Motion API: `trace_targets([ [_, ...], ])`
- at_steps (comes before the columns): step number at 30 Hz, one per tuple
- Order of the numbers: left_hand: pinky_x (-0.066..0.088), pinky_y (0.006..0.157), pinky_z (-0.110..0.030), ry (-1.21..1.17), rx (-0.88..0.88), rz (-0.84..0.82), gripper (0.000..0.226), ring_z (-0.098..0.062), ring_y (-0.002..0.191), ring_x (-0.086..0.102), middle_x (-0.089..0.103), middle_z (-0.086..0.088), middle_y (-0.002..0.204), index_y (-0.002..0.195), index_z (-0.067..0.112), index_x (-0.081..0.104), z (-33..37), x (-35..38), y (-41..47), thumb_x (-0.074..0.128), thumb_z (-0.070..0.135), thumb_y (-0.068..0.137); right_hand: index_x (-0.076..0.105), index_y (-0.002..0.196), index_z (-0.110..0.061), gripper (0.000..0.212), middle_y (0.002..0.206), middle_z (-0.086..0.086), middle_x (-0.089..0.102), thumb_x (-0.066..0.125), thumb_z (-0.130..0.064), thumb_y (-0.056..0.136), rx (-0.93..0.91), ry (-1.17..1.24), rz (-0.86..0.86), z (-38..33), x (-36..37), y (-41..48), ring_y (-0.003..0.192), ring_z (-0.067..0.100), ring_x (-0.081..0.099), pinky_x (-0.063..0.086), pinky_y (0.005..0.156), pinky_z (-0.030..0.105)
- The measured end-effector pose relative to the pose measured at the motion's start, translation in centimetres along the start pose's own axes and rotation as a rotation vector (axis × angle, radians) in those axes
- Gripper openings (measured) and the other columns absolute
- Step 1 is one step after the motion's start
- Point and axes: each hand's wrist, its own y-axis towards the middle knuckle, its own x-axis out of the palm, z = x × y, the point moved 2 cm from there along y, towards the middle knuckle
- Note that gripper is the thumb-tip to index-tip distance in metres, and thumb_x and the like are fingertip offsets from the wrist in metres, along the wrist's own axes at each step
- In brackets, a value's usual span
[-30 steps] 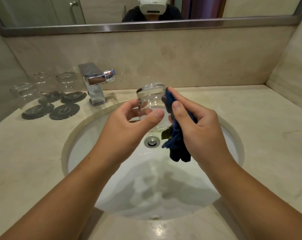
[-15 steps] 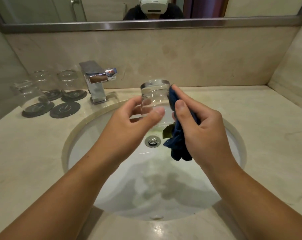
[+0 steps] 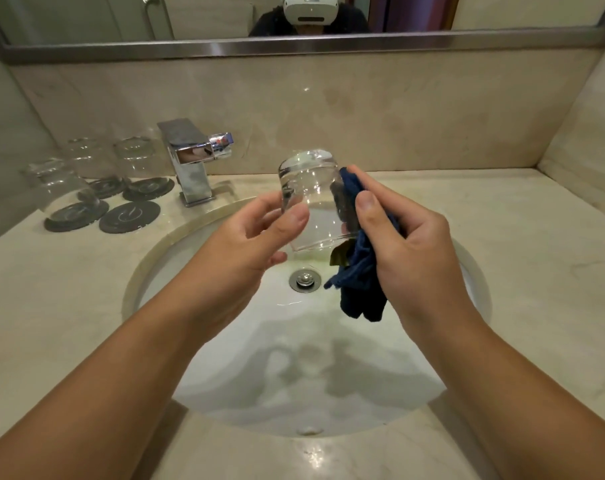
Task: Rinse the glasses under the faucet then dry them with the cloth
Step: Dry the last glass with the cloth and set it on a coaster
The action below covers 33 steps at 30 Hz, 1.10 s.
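Observation:
Above the white sink basin [image 3: 225, 393] I hold a clear glass [image 3: 311, 199] bottom up, tilted slightly left. My left hand [image 3: 249, 247] pinches its left side between thumb and fingers. My right hand [image 3: 408, 251] grips a dark blue cloth [image 3: 361, 289] and presses it against the glass's right side with the thumb. The cloth's loose end hangs down toward the drain [image 3: 304, 279]. The chrome faucet [image 3: 193, 161] stands at the back left with no water running.
Three more glasses [image 3: 65, 185] stand upside down on dark round coasters left of the faucet; one coaster [image 3: 129, 216] is bare. Beige stone counter [image 3: 523, 271] surrounds the basin, with a backsplash and mirror behind and a side wall at right.
The glass has turned a little in my hands and tilted slightly left; my right thumb with the cloth has slid along its side. Both hands stay over the basin.

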Motion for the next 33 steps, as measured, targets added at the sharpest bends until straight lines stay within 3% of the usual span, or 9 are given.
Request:
trace_targets([
  [3,0.054,0.088,-0.027,0.011,0.035,0.04,0.02,-0.01,0.105,0.067,0.074,0.01,0.108,0.099,0.044,0.084,0.2,0.3,0.0,0.071,0.042,0.084,0.072,0.132,-0.04,0.032,0.076,0.021,0.067,0.059,-0.023,0.108,-0.004,-0.008,-0.031,-0.5,0.1,-0.5,0.052,0.028,0.071,0.053,0.039,0.033],
  [8,0.058,0.102,-0.037,0.155,0.128,0.081,0.012,-0.006,0.105,0.073,0.078,0.019,0.107,0.098,0.055,0.08,0.6,0.8,-0.7,0.075,0.054,0.087,0.072,0.134,-0.039,0.034,0.065,0.009,0.062,0.06,-0.021,0.107,-0.011,-0.005,-0.069,-0.7,0.5,-0.7,0.057,0.034,0.071,0.05,0.042,0.019],
  [13,0.054,0.109,-0.04,-0.087,0.051,0.007,0.032,-0.019,0.112,0.07,0.079,0.002,0.12,0.115,0.024,0.083,0.6,0.5,-0.4,0.078,0.041,0.087,0.073,0.135,-0.025,0.03,0.119,0.001,0.08,0.056,-0.026,0.11,0.054,0.132,-0.058,0.6,0.2,0.6,0.113,0.015,0.074,0.056,0.104,0.045],
  [16,0.06,0.091,-0.03,-0.225,0.016,0.002,0.044,-0.021,0.103,0.075,0.078,-0.008,0.12,0.127,0.014,0.072,0.6,0.5,-0.1,0.072,0.034,0.088,0.073,0.133,-0.02,0.029,0.126,-0.001,0.078,0.056,-0.021,0.11,0.123,0.227,-0.058,0.8,0.3,0.8,0.122,0.018,0.071,0.049,0.114,0.047],
  [19,0.063,0.08,-0.031,-0.247,-0.009,0.077,0.042,-0.02,0.089,0.076,0.079,-0.01,0.108,0.134,0.019,0.064,0.4,0.7,-0.1,0.074,0.028,0.095,0.074,0.131,-0.021,0.028,0.127,-0.004,0.077,0.058,-0.021,0.109,0.104,0.202,-0.047,0.7,0.3,0.7,0.123,0.015,0.071,0.052,0.111,0.042],
  [22,0.062,0.101,-0.051,-0.208,-0.061,0.089,0.03,-0.032,0.103,0.075,0.078,-0.018,0.119,0.136,0.019,0.064,0.3,0.9,-0.1,0.056,0.022,0.107,0.075,0.13,-0.029,0.028,0.122,0.003,0.078,0.059,-0.021,0.109,0.031,0.054,-0.039,0.1,0.3,0.4,0.105,0.005,0.075,0.059,0.085,0.021],
  [25,0.051,0.113,-0.061,-0.183,-0.076,0.014,0.037,-0.044,0.125,0.069,0.071,-0.022,0.135,0.138,0.021,0.066,-0.1,1.0,-0.1,0.063,0.034,0.103,0.072,0.126,-0.041,0.03,0.114,0.022,0.072,0.06,-0.021,0.108,-0.019,-0.03,-0.043,-0.7,0.5,-0.2,0.076,0.008,0.076,0.058,0.062,0.014],
  [30,0.057,0.105,-0.047,-0.142,-0.014,0.028,0.061,-0.032,0.114,0.075,0.077,-0.013,0.128,0.145,0.024,0.061,0.1,1.1,-0.3,0.078,0.039,0.088,0.072,0.127,-0.04,0.029,0.112,0.013,0.075,0.058,-0.023,0.109,0.002,-0.014,-0.04,-0.5,0.4,-0.1,0.073,0.003,0.076,0.057,0.062,0.013],
  [33,0.056,0.11,-0.051,-0.229,-0.025,0.038,0.063,-0.04,0.124,0.071,0.074,-0.016,0.134,0.148,0.017,0.057,0.3,1.0,-0.1,0.072,0.038,0.09,0.076,0.128,-0.03,0.026,0.113,0.006,0.08,0.06,-0.024,0.108,0.065,0.061,-0.027,-0.1,0.4,0.2,0.093,0.006,0.076,0.061,0.078,0.022],
])
